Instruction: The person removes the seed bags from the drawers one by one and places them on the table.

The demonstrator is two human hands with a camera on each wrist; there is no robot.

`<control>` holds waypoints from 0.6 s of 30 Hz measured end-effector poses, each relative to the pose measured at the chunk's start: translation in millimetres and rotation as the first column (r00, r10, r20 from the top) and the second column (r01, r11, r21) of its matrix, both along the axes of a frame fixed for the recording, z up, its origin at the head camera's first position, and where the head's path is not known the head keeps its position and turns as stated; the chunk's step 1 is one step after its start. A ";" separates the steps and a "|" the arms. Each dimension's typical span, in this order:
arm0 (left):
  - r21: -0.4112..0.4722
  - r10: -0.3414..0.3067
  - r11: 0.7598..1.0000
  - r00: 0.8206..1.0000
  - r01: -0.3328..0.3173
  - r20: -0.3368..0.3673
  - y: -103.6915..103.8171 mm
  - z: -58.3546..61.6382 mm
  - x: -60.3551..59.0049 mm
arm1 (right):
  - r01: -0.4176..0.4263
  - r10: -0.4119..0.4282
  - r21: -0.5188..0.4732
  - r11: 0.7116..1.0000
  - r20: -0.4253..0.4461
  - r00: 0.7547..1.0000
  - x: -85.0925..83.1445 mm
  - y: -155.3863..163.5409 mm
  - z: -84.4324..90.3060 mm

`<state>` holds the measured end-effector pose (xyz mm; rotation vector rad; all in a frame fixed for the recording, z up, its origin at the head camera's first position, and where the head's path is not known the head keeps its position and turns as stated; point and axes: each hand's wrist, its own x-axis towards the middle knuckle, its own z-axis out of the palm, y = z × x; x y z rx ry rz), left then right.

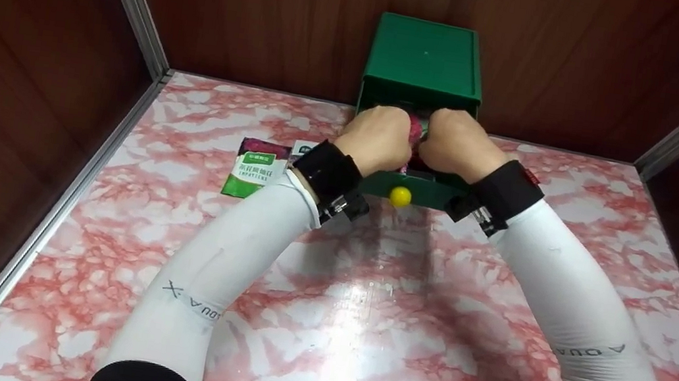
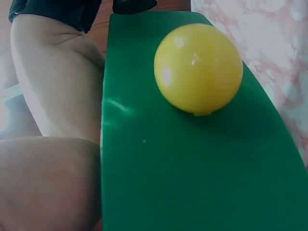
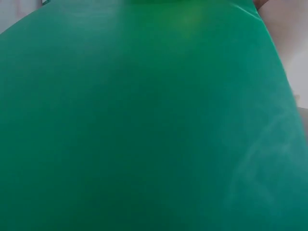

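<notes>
While the green drawer [image 1: 422,192] stood pulled out of its green box [image 1: 425,56], both hands reached into it: the left hand [image 1: 375,137] and right hand [image 1: 455,146] curled, knuckles up, around a pink packet [image 1: 416,129] between them. A green sachet [image 1: 255,169] lay left of the drawer's yellow knob [image 1: 400,196].

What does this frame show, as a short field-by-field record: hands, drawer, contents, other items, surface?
left hand: left hand reaches into the open drawer, fingers hidden inside
right hand: right hand beside it, also in the drawer, fingers hidden
drawer: green drawer pulled out of a green box, yellow knob on its front
contents: something pink between the hands; what it is cannot be told
other items: green packet lying flat left of the drawer
surface: pink marbled tabletop, wooden walls around
</notes>
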<state>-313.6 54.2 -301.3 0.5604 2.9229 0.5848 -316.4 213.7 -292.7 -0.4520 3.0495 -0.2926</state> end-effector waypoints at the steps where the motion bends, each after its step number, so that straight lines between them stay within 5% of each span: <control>1: 0.004 0.004 1.000 1.000 -0.004 -0.010 0.8 -0.7 -0.5 | 0.001 -0.001 -0.002 1.000 -0.001 1.000 0.3 -0.1 -0.5; 9: 0.035 0.069 0.997 0.995 -0.067 -0.067 2.9 -3.8 -2.9 | 0.045 -0.045 -0.053 0.998 0.001 0.999 2.7 -0.6 -2.0; 18: 0.080 0.065 0.995 0.993 -0.057 -0.099 -3.2 -1.3 0.6 | 0.070 -0.072 -0.129 0.989 -0.013 0.997 4.7 3.3 -0.7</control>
